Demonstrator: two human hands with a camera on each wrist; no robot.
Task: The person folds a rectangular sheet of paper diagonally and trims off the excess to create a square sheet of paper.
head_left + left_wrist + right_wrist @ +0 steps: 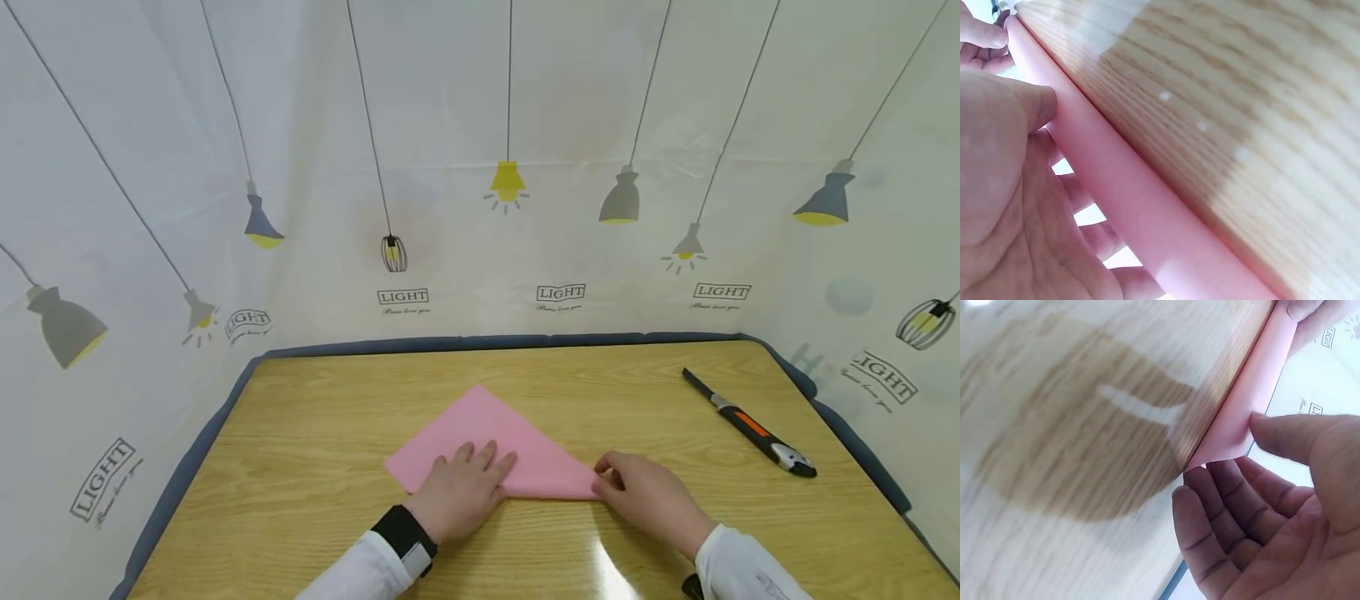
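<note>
A sheet of pink paper [487, 425], folded over along its near side, lies on the wooden table. My left hand [461, 487] rests on it with fingers spread, left of the middle of the near edge. In the left wrist view the folded edge of the paper [1122, 181] curves up beside the thumb, and the left hand [1016, 181] lies along it. At the paper's right corner my right hand [648, 496] pinches the tip. The right wrist view has the right hand [1266, 506] with its thumb on top of the pink paper [1241, 419] and curled fingers beneath the corner.
A utility knife [750, 425] with a black and orange handle lies on the table [322, 417] at the right, its dark end pointing away. A small black object [692, 586] shows partly beside the right sleeve. Lamp-printed cloth [465, 308] hangs behind the table's blue-edged border.
</note>
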